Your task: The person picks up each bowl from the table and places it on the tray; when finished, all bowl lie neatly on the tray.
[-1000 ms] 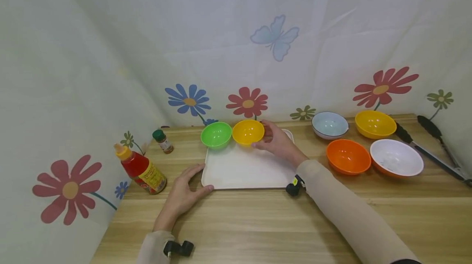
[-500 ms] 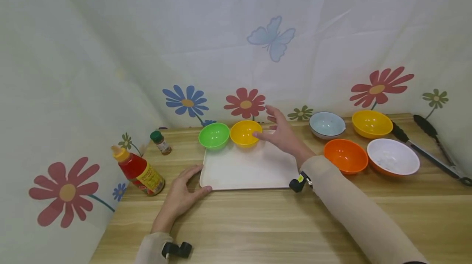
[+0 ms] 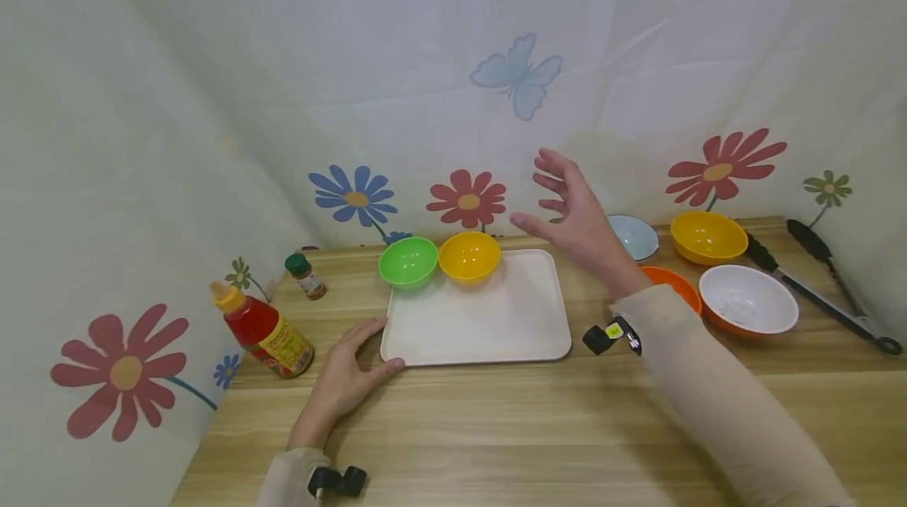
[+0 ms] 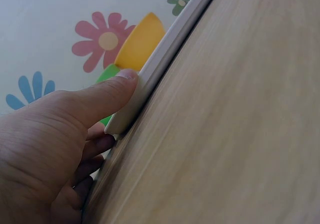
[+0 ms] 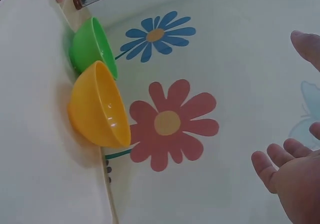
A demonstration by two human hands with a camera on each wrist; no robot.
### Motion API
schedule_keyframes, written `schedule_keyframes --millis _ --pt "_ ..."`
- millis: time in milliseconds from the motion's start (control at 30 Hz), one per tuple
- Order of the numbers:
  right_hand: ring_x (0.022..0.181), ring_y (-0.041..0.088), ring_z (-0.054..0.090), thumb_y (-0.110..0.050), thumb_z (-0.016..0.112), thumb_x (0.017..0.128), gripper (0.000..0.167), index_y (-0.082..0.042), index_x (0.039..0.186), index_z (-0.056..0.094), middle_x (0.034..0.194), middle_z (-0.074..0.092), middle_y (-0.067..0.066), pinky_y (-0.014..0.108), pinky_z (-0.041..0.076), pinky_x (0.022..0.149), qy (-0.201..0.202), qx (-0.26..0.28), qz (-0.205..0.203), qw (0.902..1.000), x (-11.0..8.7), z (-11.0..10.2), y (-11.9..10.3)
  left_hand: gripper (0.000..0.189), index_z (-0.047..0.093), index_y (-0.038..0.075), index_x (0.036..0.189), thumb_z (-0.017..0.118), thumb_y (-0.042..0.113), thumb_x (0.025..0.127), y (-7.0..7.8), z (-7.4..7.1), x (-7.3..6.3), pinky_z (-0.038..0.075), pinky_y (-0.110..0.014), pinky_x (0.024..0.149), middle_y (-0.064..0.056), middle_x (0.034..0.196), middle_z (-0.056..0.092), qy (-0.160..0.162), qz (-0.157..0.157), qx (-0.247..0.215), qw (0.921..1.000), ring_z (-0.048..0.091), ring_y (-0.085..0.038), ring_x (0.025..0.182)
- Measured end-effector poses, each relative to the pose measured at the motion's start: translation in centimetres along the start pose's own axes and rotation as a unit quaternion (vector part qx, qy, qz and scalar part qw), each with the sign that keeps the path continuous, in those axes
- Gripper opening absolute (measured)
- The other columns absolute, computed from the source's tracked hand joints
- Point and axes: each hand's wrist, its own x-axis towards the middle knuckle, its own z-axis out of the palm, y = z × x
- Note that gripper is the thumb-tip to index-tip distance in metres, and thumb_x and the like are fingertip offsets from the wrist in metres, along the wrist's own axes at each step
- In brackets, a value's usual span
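A white rectangular tray (image 3: pixel 475 334) lies on the wooden table. On its back edge, side by side, sit a small green bowl (image 3: pixel 409 263) and a small yellow bowl (image 3: pixel 470 257). My left hand (image 3: pixel 343 381) holds the tray's front left corner, thumb on the front rim and fingers around the left side; the left wrist view shows the thumb (image 4: pixel 112 92) against the rim. My right hand (image 3: pixel 577 220) is raised behind the tray's right side, fingers spread and holding nothing. In the right wrist view the yellow bowl (image 5: pixel 97 107) is apart from its fingers.
At the right stand a light blue bowl (image 3: pixel 633 237), an orange bowl (image 3: pixel 676 283) partly behind the right arm, another yellow bowl (image 3: pixel 708 238), a white-lined bowl (image 3: pixel 747 298) and black-tipped tongs (image 3: pixel 829 304). A red sauce bottle (image 3: pixel 265 334) and spice jar (image 3: pixel 306 276) stand left.
My right hand has let go of the yellow bowl, then moved up and to the right, its fingers spreading. The bowl stays on the tray; my left hand keeps its place.
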Motion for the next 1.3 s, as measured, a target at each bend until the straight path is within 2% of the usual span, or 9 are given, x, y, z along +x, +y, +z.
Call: schedule_keyframes --millis 167,300,500,733,967,1100,1233,1300 --pt "0.158 0.026 0.047 -0.019 0.089 0.097 0.098 -0.024 0.175 0.03 0.176 0.04 0.002 0.057 0.047 0.127 0.011 0.013 -0.026 0.9995 -0.6 -1.7 -1.2 0.085 0.057 0.017 0.163 0.093 0.047 0.092 -0.1 -0.1 0.1 0.031 -0.066 0.134 -0.016 0.17 0.051 0.001 -0.002 0.005 1.0 0.042 -0.043 0.161" --pt "0.158 0.028 0.047 -0.014 0.089 0.097 0.097 -0.021 0.175 0.031 0.175 0.041 0.004 0.056 0.048 0.126 0.023 0.021 -0.044 0.9985 -1.2 -3.4 -2.1 0.086 0.056 0.016 0.164 0.092 0.048 0.093 0.0 -0.1 0.0 0.03 -0.068 0.134 -0.018 0.171 0.05 -0.002 -0.001 0.004 1.0 0.04 -0.045 0.161" --pt "0.157 0.031 0.047 -0.003 0.085 0.097 0.094 -0.021 0.174 0.033 0.174 0.043 0.003 0.037 0.053 0.122 0.054 0.027 -0.06 0.9963 -2.5 -5.8 -3.4 0.086 0.056 0.016 0.164 0.092 0.048 0.093 0.1 0.0 0.0 0.03 -0.067 0.134 -0.017 0.171 0.05 -0.005 -0.005 0.002 1.0 0.04 -0.044 0.162" --pt "0.156 0.028 0.048 0.002 0.084 0.094 0.096 -0.022 0.173 0.035 0.173 0.044 0.003 0.026 0.051 0.12 0.098 0.014 -0.067 0.9929 -4.1 -8.9 -4.2 0.087 0.056 0.016 0.164 0.093 0.048 0.092 0.1 -0.1 0.1 0.03 -0.066 0.134 -0.017 0.171 0.05 -0.006 -0.006 0.002 1.0 0.041 -0.044 0.161" --pt "0.156 0.028 0.048 0.018 0.081 0.089 0.096 -0.016 0.169 0.042 0.171 0.045 0.01 0.016 0.052 0.113 0.131 0.094 -0.075 0.9841 -5.7 -12.0 -4.1 0.087 0.056 0.017 0.164 0.093 0.049 0.092 -0.1 -0.2 0.0 0.031 -0.068 0.133 -0.016 0.171 0.05 -0.007 -0.01 0.007 0.9999 0.041 -0.044 0.161" --pt "0.154 0.024 0.049 0.018 0.08 0.089 0.098 -0.019 0.17 0.041 0.17 0.045 0.007 0.014 0.049 0.112 0.156 0.049 -0.061 0.9847 -7.0 -13.8 -3.6 0.087 0.056 0.017 0.164 0.093 0.048 0.092 0.0 -0.2 0.0 0.031 -0.067 0.133 -0.016 0.171 0.05 -0.007 -0.006 0.003 1.0 0.041 -0.044 0.161" --pt "0.15 0.023 0.05 0.025 0.076 0.087 0.099 -0.016 0.17 0.041 0.169 0.045 0.007 0.013 0.049 0.112 0.18 0.026 -0.069 0.981 -8.7 -15.5 -2.7 0.087 0.056 0.017 0.164 0.093 0.049 0.092 0.0 -0.1 0.0 0.03 -0.067 0.134 -0.016 0.171 0.05 -0.008 -0.005 0.002 1.0 0.041 -0.044 0.161" --pt "0.151 0.021 0.049 0.026 0.076 0.087 0.101 -0.017 0.171 0.039 0.17 0.045 0.006 0.012 0.048 0.114 0.19 -0.014 -0.062 0.9797 -9.7 -16.2 -2.2 0.088 0.055 0.017 0.164 0.092 0.05 0.092 -0.1 -0.1 0.0 0.03 -0.067 0.134 -0.017 0.171 0.049 -0.009 -0.006 0.003 0.9999 0.04 -0.044 0.162"
